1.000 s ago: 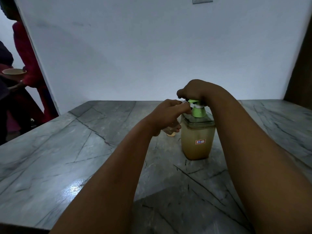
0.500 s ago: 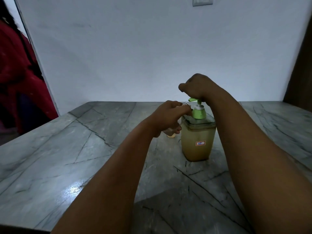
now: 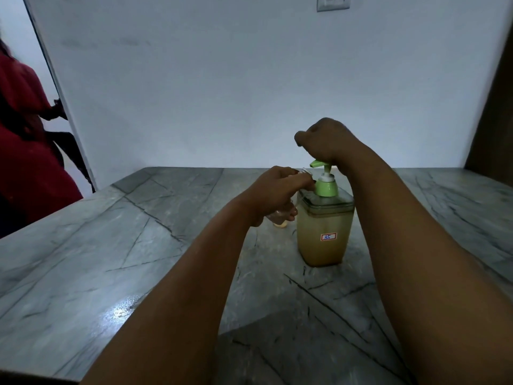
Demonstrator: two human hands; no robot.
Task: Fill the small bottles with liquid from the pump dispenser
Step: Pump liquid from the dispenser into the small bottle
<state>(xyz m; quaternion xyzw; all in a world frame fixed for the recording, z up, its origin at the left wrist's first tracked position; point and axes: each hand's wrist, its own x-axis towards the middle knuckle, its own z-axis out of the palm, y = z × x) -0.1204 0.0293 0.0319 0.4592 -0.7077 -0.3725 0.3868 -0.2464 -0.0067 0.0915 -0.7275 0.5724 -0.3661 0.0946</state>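
Observation:
A square clear pump dispenser [image 3: 323, 234] full of tan liquid stands on the grey marble table [image 3: 111, 259], with a small "35" label on its front. Its green pump head [image 3: 319, 163] is raised, and its spout points left. My right hand [image 3: 323, 140] sits on top of the pump head with its fingers curled. My left hand [image 3: 277, 194] grips a small clear bottle [image 3: 280, 216] just left of the dispenser. The bottle's mouth is up beside the spout. My fingers hide most of the bottle.
A white wall stands right behind the table. A person in red [image 3: 25, 151] is at the far left, past the table's corner. A dark wooden panel [image 3: 494, 107] borders the right side. A wall switch plate [image 3: 333, 2] is high on the wall.
The pump head has risen from its pressed-down position and my right hand has come up with it. My left hand has kept the bottle by the spout. The person in red has shifted.

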